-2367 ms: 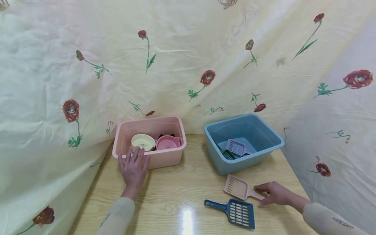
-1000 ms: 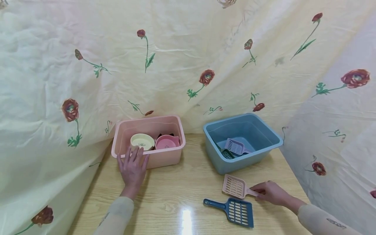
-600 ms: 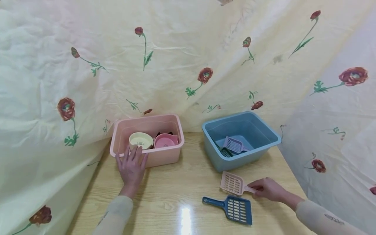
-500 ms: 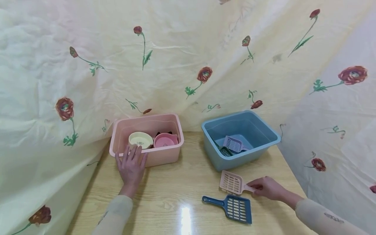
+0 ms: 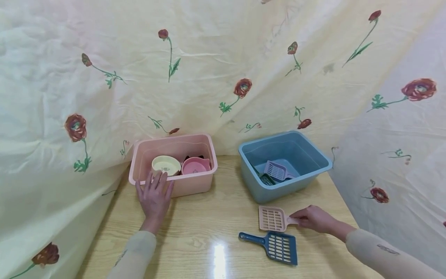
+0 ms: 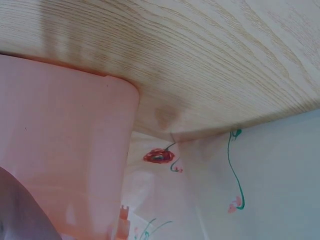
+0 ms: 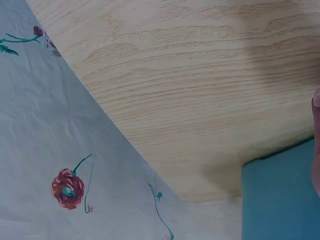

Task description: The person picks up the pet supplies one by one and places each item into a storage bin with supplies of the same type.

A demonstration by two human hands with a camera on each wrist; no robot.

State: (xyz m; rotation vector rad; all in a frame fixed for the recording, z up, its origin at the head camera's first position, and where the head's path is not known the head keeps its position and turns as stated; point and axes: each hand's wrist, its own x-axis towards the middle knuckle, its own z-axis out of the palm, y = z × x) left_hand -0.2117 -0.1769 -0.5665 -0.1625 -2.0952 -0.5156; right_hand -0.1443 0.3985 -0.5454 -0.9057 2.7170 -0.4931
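Note:
In the head view my right hand (image 5: pixel 316 219) grips the handle of a pink litter scoop (image 5: pixel 272 219), its slotted head pointing left, in front of the blue bin. A dark blue litter scoop (image 5: pixel 281 247) lies on the table just nearer to me, its handle to the left. My left hand (image 5: pixel 155 198) rests with spread fingers on the front rim of a pink bin (image 5: pixel 195 185). Inside that bin sit a cream bowl (image 5: pixel 166 164) and a pink cat-eared bowl (image 5: pixel 196 166), with something dark behind. Only slivers of each hand show in the wrist views.
The blue bin (image 5: pixel 283 190) at the right holds a lilac litter scoop (image 5: pixel 276 170) and a dark green one (image 5: pixel 267 179). A flowered cloth (image 5: pixel 202 97) hangs behind and along both sides of the wooden table (image 5: pixel 195 236).
My right hand has closed round the pink scoop's handle and turned the scoop slightly, shifting it a little to the left and away from me. The left hand stays on the bin rim.

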